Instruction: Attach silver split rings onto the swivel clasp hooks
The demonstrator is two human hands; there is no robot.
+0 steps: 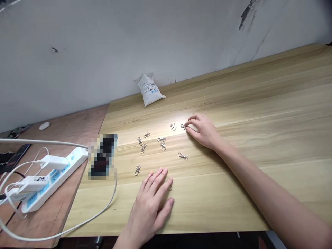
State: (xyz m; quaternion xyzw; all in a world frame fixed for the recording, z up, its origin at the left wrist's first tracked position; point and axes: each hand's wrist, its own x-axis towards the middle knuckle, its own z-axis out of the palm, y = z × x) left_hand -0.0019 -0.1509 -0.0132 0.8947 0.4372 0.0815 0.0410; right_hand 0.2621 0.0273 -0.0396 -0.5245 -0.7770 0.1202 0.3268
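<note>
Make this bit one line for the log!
left hand: palm down, finger at ring | right hand: fingertips at clip | other clips: spread on table | packet: near wall

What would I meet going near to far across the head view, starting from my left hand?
Your left hand, a metal clasp lying apart, your right hand, the white package, the wall.

Running open across the tabletop beyond the right hand; meeting scattered swivel lobster clasps mid-surface, a white mailing pouch near the wall, a looping cable at left.
</note>
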